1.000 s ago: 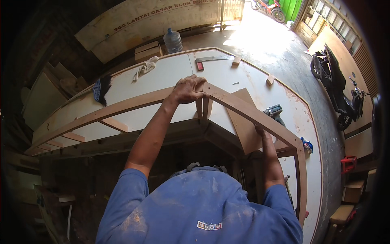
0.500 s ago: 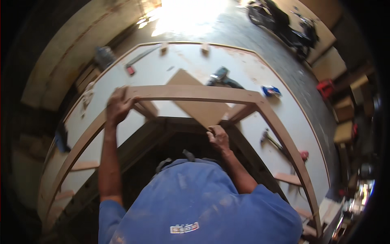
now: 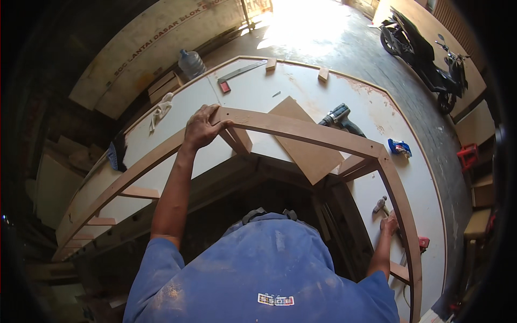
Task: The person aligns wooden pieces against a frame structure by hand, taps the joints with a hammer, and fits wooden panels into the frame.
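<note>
A curved wooden frame (image 3: 301, 132) with short inner posts stands over the white worktable (image 3: 258, 86). At its far left corner, my left hand (image 3: 201, 128) is closed over the rail, thumb on the near side. A hammer (image 3: 380, 204) lies on the table inside the right side of the frame. My right hand (image 3: 389, 222) is closed around its handle, close to the right rail; the fingers are partly hidden. A thin brown board (image 3: 307, 141) lies under the far rail, its near corner sticking out over the table's inner edge.
Beyond the far rail lie a cordless drill (image 3: 339, 117), a try square (image 3: 224, 85) and two small wood blocks (image 3: 323, 74). A blue packet (image 3: 399, 148) and a red object (image 3: 424, 243) are at the right. A rag (image 3: 160, 112) lies left. A motorcycle (image 3: 425, 54) stands beyond.
My right hand has left the brown board's near corner and moved right to the hammer. My left hand stays on the frame's far left corner. The view has shifted.
</note>
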The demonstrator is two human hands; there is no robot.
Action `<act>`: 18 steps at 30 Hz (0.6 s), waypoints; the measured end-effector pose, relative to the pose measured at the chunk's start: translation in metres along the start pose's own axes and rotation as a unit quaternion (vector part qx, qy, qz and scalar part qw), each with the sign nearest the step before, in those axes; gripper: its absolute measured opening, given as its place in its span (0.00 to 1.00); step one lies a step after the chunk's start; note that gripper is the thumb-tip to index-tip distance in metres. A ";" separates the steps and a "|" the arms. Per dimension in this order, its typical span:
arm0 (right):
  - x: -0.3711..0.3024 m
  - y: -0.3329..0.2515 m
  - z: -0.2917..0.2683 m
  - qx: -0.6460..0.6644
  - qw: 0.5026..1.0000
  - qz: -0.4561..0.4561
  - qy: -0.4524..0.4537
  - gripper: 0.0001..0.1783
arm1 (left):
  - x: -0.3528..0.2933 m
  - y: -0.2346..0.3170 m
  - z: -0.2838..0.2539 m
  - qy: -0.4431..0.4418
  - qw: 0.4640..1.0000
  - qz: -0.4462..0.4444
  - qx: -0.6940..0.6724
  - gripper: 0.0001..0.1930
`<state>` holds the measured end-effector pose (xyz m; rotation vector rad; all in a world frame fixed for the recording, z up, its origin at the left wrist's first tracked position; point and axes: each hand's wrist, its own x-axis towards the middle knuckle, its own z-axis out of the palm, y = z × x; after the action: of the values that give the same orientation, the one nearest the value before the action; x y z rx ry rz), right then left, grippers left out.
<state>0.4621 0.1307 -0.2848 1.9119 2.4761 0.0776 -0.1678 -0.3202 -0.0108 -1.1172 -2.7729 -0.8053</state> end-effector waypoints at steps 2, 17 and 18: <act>0.015 -0.009 -0.010 0.048 0.990 -0.021 -0.129 0.22 | -0.004 -0.006 -0.004 0.000 1.000 -0.003 0.016 0.41; -0.150 -0.268 -0.194 0.428 0.756 -0.328 -0.372 0.20 | -0.008 -0.010 -0.013 0.002 0.999 -0.007 0.034 0.40; -0.161 -0.289 -0.218 0.438 0.739 -0.323 -0.397 0.20 | -0.007 -0.011 -0.015 0.007 0.999 -0.009 0.030 0.40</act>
<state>0.2148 -0.1051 -0.0839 0.6294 2.3940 -1.7359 -0.1723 -0.3389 -0.0047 -1.0745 -2.7804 -0.7239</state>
